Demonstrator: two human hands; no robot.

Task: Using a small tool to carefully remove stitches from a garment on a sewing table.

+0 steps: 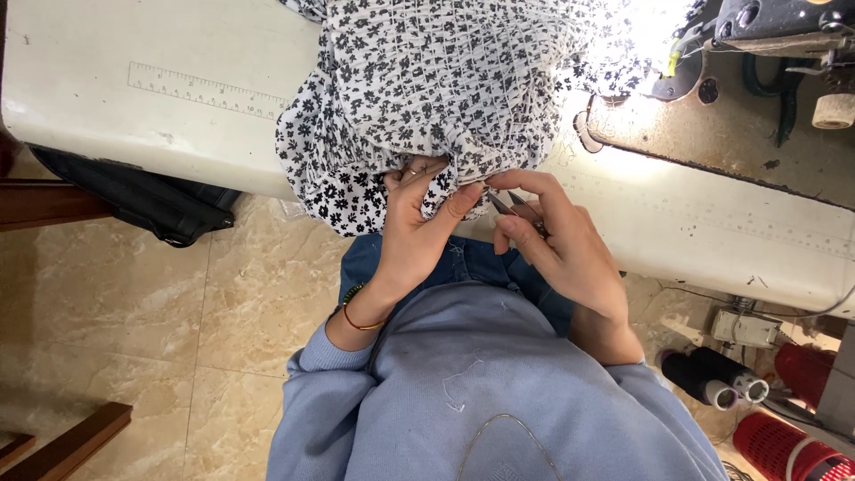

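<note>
A white fabric with a small black flower print (427,89) lies bunched on the white sewing table (160,125) and hangs over its front edge. My left hand (419,227) pinches the fabric's gathered lower edge between thumb and fingers. My right hand (557,240) holds small metal thread snips (503,203), their tips touching the fabric edge right beside my left thumb. Both hands sit close together above my lap.
A sewing machine (757,36) stands at the top right under a bright lamp. A ruler is printed on the table top (205,89). A black bag (142,200) hangs under the table at left. Thread cones (712,374) and red spools (802,445) stand on the tiled floor at right.
</note>
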